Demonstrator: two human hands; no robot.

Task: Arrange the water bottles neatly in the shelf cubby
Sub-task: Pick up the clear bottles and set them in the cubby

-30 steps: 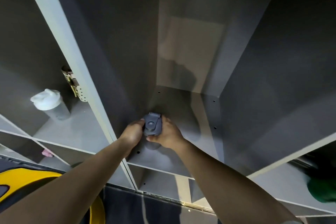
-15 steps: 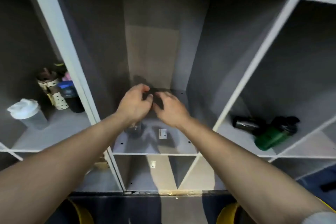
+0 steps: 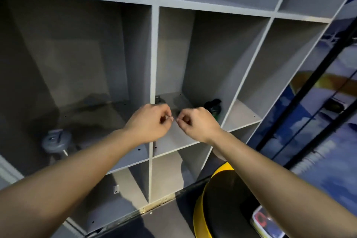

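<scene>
A grey-lidded bottle (image 3: 55,142) stands upright at the front left of the wide left cubby. In the middle cubby, a green bottle with a black lid (image 3: 213,109) shows behind my right hand (image 3: 197,124), and the dark top of another bottle (image 3: 159,100) peeks out above my left hand (image 3: 151,122). Both hands hover in front of the grey shelf (image 3: 154,52) at the middle cubby's mouth. Their fingers are curled loosely with nothing held, fingertips almost touching each other.
A round black stool with a yellow rim (image 3: 222,205) stands on the floor at lower right. A blue and white wall panel with black bars (image 3: 313,121) runs along the right. Lower cubbies (image 3: 168,176) sit under the shelf board.
My hands have let go of the grey-lidded bottle, which now stands in the left cubby. The view has swung right and both hands have moved over to the middle cubby.
</scene>
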